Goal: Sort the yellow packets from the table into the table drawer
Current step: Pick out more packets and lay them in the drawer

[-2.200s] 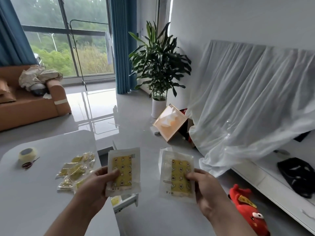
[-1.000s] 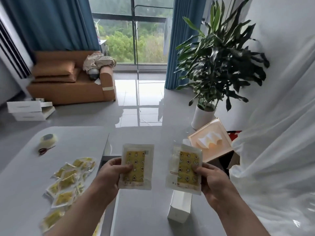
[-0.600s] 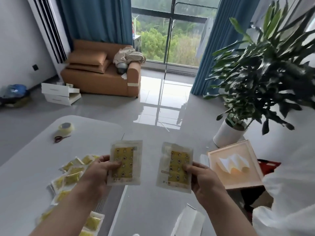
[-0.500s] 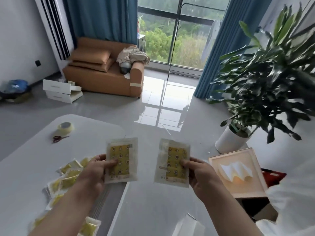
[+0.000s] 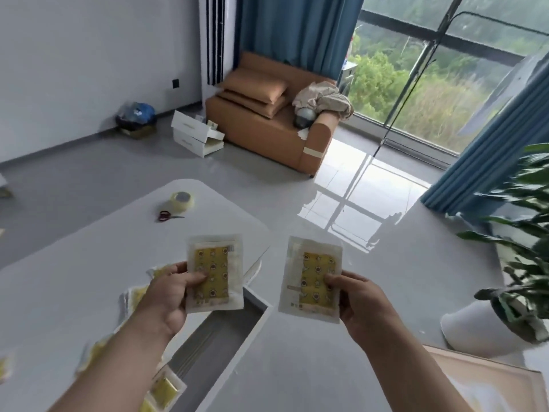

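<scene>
White table (image 5: 89,263) below; left packet (image 5: 219,263) and right packet (image 5: 309,275) held upright, lengthwise.

Well beyond the left hand (image 5: 166,295), a tape roll (image 5: 181,200) and red-handled scissors (image 5: 167,216) lie close together, an orange sofa (image 5: 267,138) stands farther off, white boxes (image 5: 194,138) beside it.
</scene>
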`<state>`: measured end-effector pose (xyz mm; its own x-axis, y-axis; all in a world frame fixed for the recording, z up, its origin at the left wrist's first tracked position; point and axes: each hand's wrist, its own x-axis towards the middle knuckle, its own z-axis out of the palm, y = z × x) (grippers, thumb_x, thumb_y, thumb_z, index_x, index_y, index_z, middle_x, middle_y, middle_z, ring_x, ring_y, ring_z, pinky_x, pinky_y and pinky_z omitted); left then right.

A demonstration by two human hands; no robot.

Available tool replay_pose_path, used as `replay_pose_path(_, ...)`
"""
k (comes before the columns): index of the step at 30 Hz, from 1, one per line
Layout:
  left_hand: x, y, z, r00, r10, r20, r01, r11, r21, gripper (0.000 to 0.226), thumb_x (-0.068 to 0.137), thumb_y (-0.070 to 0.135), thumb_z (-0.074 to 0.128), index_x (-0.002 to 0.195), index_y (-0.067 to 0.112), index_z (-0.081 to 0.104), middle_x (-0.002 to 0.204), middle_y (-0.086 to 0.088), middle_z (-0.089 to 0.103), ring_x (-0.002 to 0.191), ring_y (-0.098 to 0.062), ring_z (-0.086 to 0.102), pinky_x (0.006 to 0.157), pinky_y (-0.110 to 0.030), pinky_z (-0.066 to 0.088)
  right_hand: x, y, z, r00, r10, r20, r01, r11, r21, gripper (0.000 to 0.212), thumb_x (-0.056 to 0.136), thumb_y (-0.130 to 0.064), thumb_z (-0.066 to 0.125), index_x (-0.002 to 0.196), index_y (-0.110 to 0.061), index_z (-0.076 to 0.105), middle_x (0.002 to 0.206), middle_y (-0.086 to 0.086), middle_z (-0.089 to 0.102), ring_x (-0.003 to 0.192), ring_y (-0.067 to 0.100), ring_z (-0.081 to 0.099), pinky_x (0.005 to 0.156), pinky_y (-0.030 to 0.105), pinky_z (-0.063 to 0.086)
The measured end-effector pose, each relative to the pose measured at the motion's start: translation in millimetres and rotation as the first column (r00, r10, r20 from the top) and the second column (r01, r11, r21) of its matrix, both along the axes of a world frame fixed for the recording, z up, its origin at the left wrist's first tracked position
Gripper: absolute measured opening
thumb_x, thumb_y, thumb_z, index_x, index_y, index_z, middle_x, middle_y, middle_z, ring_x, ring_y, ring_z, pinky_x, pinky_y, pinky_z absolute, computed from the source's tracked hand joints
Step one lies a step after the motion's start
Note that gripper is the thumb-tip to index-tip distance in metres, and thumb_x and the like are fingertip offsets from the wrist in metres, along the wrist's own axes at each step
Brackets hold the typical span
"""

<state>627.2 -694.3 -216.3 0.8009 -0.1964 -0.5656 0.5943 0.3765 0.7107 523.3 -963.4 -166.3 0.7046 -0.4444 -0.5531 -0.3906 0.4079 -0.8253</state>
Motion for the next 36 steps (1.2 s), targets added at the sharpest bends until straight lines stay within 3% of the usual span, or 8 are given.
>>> replay_pose_path(5,7.8,11.1,-7.1,0.982,0.182,-0.048,-0.181,0.983,0.018,0.036,0.085,-0.010,0.056,0.120,-0.002,0.056,0.109,-0.024,0.069,0.095,-0.037,0.068,0.067,-0.051,0.059,56.4,-1.2,-11.8,0.987,0.154,-0.042,-0.155,0.988,-0.016,0.024,0.085,0.008,0.061,0.108,0.006,0.066,0.098,0.025,0.074,0.090,0.041,0.072,0.086,0.055,0.056)
replay_pose_path(10,3.4,12.7,-11.2,0.933,0.356,-0.052,-0.353,0.933,0.071,0.032,0.082,-0.011,0.061,0.112,-0.002,0.061,0.103,-0.025,0.071,0.093,-0.040,0.069,0.077,-0.056,0.056,119.6,-1.2,-26.9,0.921,0.385,-0.063,-0.386,0.922,-0.011,0.018,0.088,0.008,0.059,0.100,0.004,0.071,0.094,0.023,0.075,0.091,0.040,0.072,0.090,0.057,0.054)
replay_pose_path(15,-9.8,-19.1,-25.2,0.856,0.512,-0.077,-0.500,0.856,0.130,0.025,0.082,-0.013,0.059,0.104,-0.001,0.062,0.093,-0.024,0.073,0.077,-0.036,0.072,0.055,-0.050,0.058,162.4,-16.8,-46.3,0.833,0.549,-0.069,-0.548,0.836,0.041,0.017,0.087,0.009,0.059,0.101,0.006,0.069,0.094,0.026,0.074,0.091,0.042,0.071,0.089,0.055,0.055)
replay_pose_path(18,-11.7,-40.4,-38.3,0.819,0.566,-0.098,-0.551,0.822,0.142,0.020,0.084,-0.014,0.057,0.098,0.000,0.062,0.081,-0.020,0.074,0.066,-0.033,0.073,0.048,-0.051,0.057,176.0,-28.6,-63.1,0.797,0.600,-0.068,-0.596,0.800,0.073,0.016,0.087,0.010,0.056,0.097,0.007,0.069,0.089,0.025,0.074,0.079,0.037,0.073,0.077,0.049,0.059)
replay_pose_path(20,-7.9,-49.5,-52.5,0.791,0.600,-0.120,-0.583,0.799,0.150,0.022,0.083,-0.013,0.058,0.099,0.001,0.063,0.082,-0.018,0.075,0.069,-0.032,0.073,0.051,-0.051,0.058,186.4,-35.2,-79.2,0.779,0.622,-0.081,-0.615,0.783,0.093,0.016,0.088,0.011,0.055,0.096,0.008,0.069,0.088,0.025,0.074,0.076,0.036,0.073,0.074,0.047,0.059)
replay_pose_path(26,-4.0,-33.5,-99.1,0.694,0.704,-0.155,-0.685,0.711,0.159,0.041,0.072,-0.010,0.065,0.111,0.002,0.063,0.105,-0.021,0.070,0.094,-0.036,0.068,0.082,-0.057,0.054,205.2,-22.7,-135.2,0.740,0.651,-0.168,-0.644,0.758,0.102,0.018,0.086,0.011,0.057,0.101,0.009,0.067,0.093,0.027,0.073,0.081,0.040,0.072,0.072,0.047,0.058)
replay_pose_path(31,-20.7,8.7,-138.7,0.663,0.733,-0.148,-0.706,0.679,0.201,0.035,0.079,-0.012,0.062,0.111,0.001,0.063,0.097,-0.018,0.073,0.084,-0.033,0.071,0.067,-0.050,0.059,204.9,17.6,-173.9,0.690,0.696,-0.201,-0.695,0.714,0.083,0.017,0.086,0.008,0.060,0.101,0.006,0.068,0.090,0.024,0.074,0.079,0.039,0.074,0.067,0.045,0.059)
replay_pose_path(36,-33.4,36.9,-188.9,0.648,0.749,-0.139,-0.718,0.661,0.217,0.032,0.079,-0.011,0.063,0.108,0.001,0.064,0.098,-0.019,0.073,0.084,-0.034,0.071,0.070,-0.051,0.058,200.8,60.9,-214.3,0.646,0.744,-0.168,-0.745,0.663,0.071,0.016,0.087,0.008,0.060,0.099,0.004,0.070,0.093,0.024,0.074,0.082,0.038,0.074,0.067,0.044,0.059)
